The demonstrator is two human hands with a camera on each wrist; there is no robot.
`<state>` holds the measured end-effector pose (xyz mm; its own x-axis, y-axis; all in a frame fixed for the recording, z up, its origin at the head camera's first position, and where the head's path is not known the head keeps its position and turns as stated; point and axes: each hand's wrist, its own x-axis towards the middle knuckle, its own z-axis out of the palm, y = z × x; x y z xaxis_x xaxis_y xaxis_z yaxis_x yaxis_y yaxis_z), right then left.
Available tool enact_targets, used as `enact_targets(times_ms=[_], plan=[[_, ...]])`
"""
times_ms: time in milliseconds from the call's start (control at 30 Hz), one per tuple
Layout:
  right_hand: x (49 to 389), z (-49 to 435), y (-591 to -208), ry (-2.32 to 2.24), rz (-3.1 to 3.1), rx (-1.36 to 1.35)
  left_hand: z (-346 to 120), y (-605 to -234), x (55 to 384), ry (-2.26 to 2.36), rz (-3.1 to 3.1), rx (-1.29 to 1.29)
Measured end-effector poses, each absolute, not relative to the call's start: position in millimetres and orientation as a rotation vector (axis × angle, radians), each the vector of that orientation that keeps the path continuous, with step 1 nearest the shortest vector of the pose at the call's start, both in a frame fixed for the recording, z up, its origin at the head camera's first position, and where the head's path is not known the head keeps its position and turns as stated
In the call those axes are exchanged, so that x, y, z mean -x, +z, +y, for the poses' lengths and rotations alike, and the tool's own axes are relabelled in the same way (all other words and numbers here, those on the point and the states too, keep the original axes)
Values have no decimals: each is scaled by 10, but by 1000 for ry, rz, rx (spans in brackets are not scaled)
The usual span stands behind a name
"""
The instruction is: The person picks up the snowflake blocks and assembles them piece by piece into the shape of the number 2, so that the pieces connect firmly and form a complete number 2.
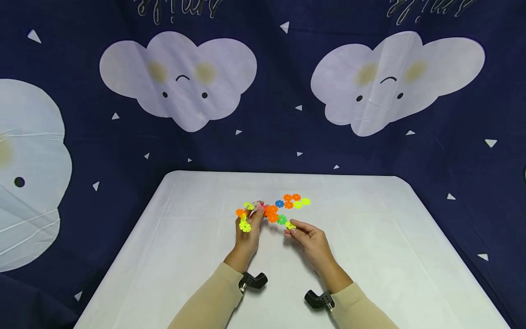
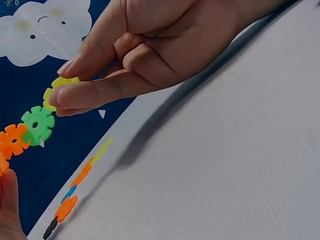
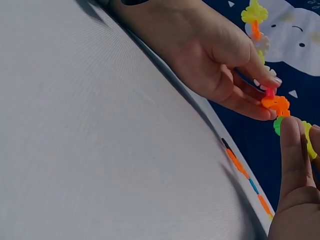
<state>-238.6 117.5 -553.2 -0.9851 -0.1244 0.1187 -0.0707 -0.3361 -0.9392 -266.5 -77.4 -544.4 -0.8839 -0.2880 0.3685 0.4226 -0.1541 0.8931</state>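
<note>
My left hand (image 1: 246, 237) grips a chain of flower-shaped interlocking plastic discs by its pink and orange part, and orange discs (image 1: 272, 213) show beside its fingertips. Left of this hand, the chain runs on through orange, white and yellow discs (image 1: 244, 226). Toward the other side come a green disc (image 2: 38, 125) and a yellow end (image 2: 62, 85). My right hand (image 1: 314, 244) pinches that yellow end between thumb and fingers. In the right wrist view, the left hand (image 3: 215, 65) holds the chain above the table, and the right hand's finger (image 3: 295, 150) partly covers the green disc.
Behind the hands, a second row of joined discs lies on the white table (image 1: 370, 256), with orange (image 1: 289, 204), blue (image 1: 279, 204), yellow (image 1: 306, 201) and black (image 2: 50, 228) pieces. A dark blue cloth (image 1: 283, 91) with clouds hangs beyond the table's far edge.
</note>
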Motion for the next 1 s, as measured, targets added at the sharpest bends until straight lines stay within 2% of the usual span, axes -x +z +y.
enact_targets(times_ms=[200,567,800,1000], plan=[[2386,1168,-5516,-2577,1663,224,-742,-5354,2619,-2174,-1591,145],[2388,1138,-5519,-2615,1632,231,-811,-5535,2725,-2182,-1634,137],[2379,1150,-5532,-2587,1661,243,-743,-5364,2623,-2141,-1667,108],[2377,1135,-5533,-2605,1641,201,-752,-5443,2689,-2356,-1589,178]])
